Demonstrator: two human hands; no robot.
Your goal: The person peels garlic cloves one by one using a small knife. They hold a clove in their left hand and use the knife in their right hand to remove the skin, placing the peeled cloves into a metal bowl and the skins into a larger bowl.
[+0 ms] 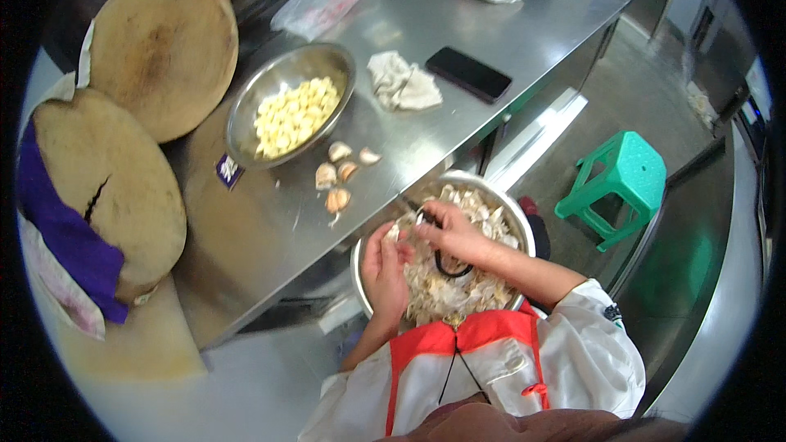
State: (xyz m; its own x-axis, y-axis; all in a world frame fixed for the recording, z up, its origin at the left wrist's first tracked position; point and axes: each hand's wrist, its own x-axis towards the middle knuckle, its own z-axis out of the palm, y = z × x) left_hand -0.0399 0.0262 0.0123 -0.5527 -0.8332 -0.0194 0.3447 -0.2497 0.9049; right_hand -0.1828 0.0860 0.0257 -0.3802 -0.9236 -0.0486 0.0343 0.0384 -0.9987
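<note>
A clove of garlic [393, 232] is pinched in the fingers of my left hand [385, 267]. Close beside it, my right hand [453, 232] grips what look like black-handled scissors [451, 272], with a handle loop hanging below the fingers. The blades are partly hidden by my fingers. Both hands are above a steel basin [526, 221] full of dry garlic skins [457, 294]. On the steel table, several unpeeled garlic cloves [338, 199] lie near its front edge. Behind them stands a steel bowl [244, 120] with peeled garlic cloves [296, 116] in it.
Two round wooden chopping boards [159, 55] [132, 196] are at the left, the nearer one cracked and beside a purple cloth [67, 227]. A crumpled rag [402, 83], a phone [469, 73] and plastic bags [325, 0] lie on the table [264, 245]. A green stool [638, 166] stands right.
</note>
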